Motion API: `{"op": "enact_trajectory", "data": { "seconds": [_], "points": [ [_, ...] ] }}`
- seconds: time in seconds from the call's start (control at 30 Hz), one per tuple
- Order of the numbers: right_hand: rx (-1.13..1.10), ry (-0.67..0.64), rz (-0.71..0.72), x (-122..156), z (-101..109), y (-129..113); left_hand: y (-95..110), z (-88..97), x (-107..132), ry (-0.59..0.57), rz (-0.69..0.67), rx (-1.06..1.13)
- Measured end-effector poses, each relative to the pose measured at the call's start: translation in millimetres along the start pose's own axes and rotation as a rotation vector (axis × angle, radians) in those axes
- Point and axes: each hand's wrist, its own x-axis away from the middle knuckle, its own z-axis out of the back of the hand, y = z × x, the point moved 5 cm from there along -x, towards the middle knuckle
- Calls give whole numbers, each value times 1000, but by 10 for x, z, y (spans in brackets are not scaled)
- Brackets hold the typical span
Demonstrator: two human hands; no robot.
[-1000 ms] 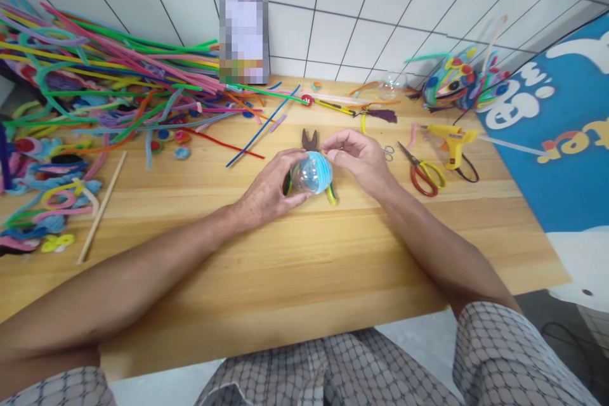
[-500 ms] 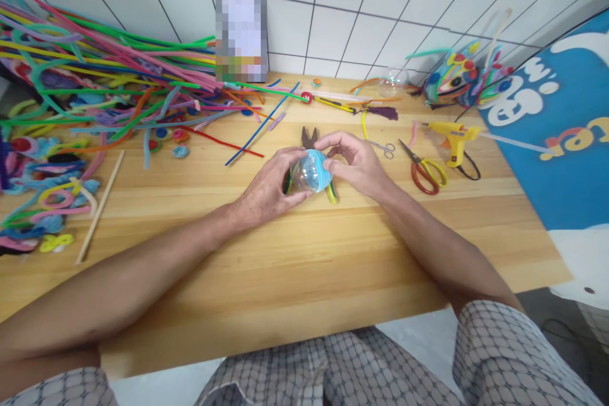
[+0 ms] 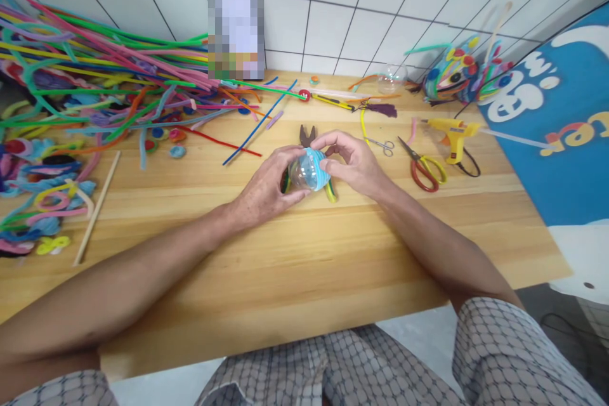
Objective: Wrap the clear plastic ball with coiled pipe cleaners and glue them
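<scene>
A clear plastic ball (image 3: 307, 171) partly wrapped in light-blue pipe cleaner sits at the middle of the wooden table (image 3: 285, 254). My left hand (image 3: 266, 187) cups its left side with curled fingers. My right hand (image 3: 349, 162) presses on the blue wrapping from the right, fingers bent over the top. Green and yellow pipe-cleaner ends (image 3: 330, 191) stick out under the ball. Dark pliers (image 3: 307, 135) lie just behind it.
A big heap of coloured pipe cleaners (image 3: 95, 89) fills the left and back. Red-handled scissors (image 3: 423, 168), small scissors (image 3: 383, 146) and a yellow glue gun (image 3: 450, 135) lie to the right. A pipe-cleaner figure (image 3: 454, 76) stands at the back right. A wooden stick (image 3: 95, 209) lies left.
My right hand has come down from a pinch above the ball onto its blue wrapping. My left hand has kept its hold.
</scene>
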Motion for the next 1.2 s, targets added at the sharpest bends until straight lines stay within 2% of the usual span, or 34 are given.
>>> {"op": "enact_trajectory", "data": {
  "seconds": [0.47, 1.2],
  "points": [
    [0, -3, -42, 4, 0, 2, 1, 6, 7, 2, 55, -40],
    [-12, -5, -40, 7, -9, -10, -10, 0, 14, 0, 57, -46]
  ]
}}
